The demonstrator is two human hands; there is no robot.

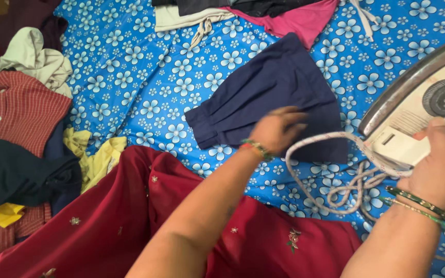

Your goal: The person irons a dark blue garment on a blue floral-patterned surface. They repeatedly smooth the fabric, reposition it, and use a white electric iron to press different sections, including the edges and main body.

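Resting under the left hand [279, 128], navy cloth [263, 98]; right hand [441, 164] holds iron [413, 113].

To your left there's a heap of clothes: a red checked shirt [24, 110], a beige garment [34, 56] above it, dark fabric [16, 172] below, yellow cloth [96, 157] just beside. A maroon embroidered garment [130, 216] spreads nearest you. At the top edge lie a pink garment [302, 20] and a cream piece [181, 18], all on the blue flowered sheet [145, 77].
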